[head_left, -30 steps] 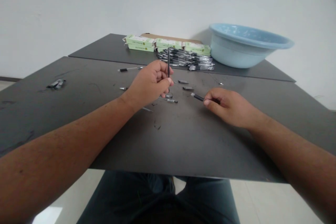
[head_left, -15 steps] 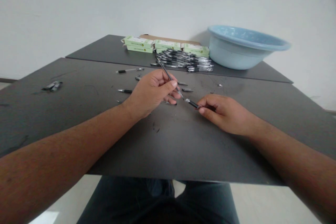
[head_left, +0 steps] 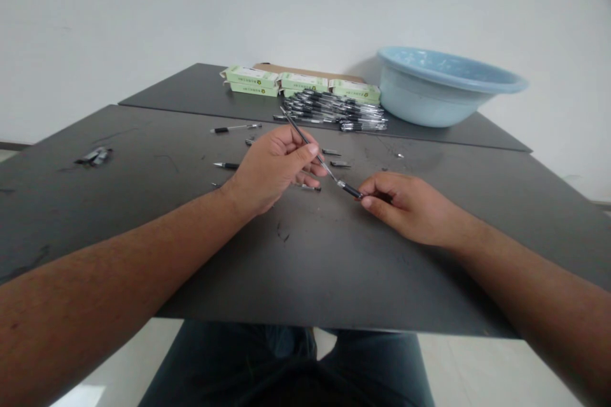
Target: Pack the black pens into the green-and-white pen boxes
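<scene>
Black and slender, a pen refill (head_left: 296,128) slants above the middle of the grey table (head_left: 305,273), its far end up and to the left, towards the heaped pens, its near end down and to the right. That lower end meets the mouth of a pen barrel (head_left: 352,190); from here I can't tell whether it is inside or just touching. The barrel, dark-gripped with a pale end, carries on nearly the same line but lies flatter, its mouth aimed leftward and away from the person.

The left hand (head_left: 281,168) pinches the refill between thumb and fingers, the lower fingers loosely curled. The right hand (head_left: 405,203) grips the barrel's other end between thumb and forefinger.

Just beyond them lie two dark caps (head_left: 340,164), and farther left a loose pen (head_left: 236,129). Behind, the pile of pens (head_left: 334,107) sits before green boxes (head_left: 252,81), with a blue basin (head_left: 449,95) to their right.
</scene>
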Available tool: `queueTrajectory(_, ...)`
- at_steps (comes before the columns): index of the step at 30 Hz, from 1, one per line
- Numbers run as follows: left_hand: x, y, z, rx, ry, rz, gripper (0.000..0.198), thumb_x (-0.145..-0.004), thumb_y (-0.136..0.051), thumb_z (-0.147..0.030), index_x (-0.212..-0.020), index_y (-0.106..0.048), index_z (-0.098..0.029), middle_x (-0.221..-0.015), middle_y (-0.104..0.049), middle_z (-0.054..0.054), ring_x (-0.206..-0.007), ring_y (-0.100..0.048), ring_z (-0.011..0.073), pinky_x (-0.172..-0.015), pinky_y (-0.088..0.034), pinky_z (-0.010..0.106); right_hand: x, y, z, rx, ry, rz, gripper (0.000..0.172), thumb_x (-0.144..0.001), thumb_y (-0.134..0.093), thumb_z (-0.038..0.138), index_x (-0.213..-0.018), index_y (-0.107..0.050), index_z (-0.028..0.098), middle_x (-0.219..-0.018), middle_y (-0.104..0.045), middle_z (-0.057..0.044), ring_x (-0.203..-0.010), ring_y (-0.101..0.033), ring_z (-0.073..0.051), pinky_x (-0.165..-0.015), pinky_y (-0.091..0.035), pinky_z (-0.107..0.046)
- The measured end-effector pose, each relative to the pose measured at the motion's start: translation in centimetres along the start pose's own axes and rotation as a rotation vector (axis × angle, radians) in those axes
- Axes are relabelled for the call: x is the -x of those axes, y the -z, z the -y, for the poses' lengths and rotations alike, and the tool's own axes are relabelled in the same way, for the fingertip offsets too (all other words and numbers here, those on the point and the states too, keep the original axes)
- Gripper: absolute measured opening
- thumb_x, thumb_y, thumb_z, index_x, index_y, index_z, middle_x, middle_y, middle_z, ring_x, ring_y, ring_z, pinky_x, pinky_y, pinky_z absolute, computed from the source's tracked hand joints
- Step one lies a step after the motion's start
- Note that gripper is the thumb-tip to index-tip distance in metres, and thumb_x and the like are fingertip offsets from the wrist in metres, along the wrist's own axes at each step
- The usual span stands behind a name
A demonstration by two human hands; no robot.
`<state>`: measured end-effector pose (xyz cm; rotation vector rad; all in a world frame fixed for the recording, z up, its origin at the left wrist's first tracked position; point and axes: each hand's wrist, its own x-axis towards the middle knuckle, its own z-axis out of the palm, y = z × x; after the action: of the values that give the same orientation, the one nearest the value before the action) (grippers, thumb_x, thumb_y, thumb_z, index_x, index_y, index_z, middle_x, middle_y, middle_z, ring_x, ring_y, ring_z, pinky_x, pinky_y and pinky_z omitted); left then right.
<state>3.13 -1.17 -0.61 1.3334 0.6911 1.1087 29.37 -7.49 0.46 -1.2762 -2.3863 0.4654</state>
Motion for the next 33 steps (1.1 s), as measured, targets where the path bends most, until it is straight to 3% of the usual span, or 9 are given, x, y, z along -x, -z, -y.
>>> queueTrajectory(20, 0.08, -0.26, 0.05, 0.035, 0.036, -0.003, 0.023, -0.093, -0.081, -0.028, -0.099, -0.061, -0.017, -0.084, -0.074, 0.002, -0.075, -0.079, 0.0165, -0.059, -0.064, 0.023, 0.0, 0.05, 0.2, 0.016, -0.01, -0.013, 0.017, -0.103, -0.058, 0.034, -0.099, -0.07, 0.023, -0.089, -0.075, -0.002, -0.082, -0.07, -0.019, -0.076, -0.048, -0.032)
queueTrajectory(33, 0.14, 0.1, 0.54, 0.033, 0.046, 0.061, 0.026, -0.091, -0.085, -0.031, -0.104, -0.067, -0.016, -0.093, -0.077, 0.004, -0.082, -0.081, 0.0177, -0.063, -0.067, 0.025, -0.02, 0.04, 0.1, 0.026, -0.015, -0.015, 0.016, -0.104, -0.057, 0.033, -0.099, -0.07, 0.025, -0.09, -0.077, -0.003, -0.084, -0.071, -0.02, -0.076, -0.049, -0.032)
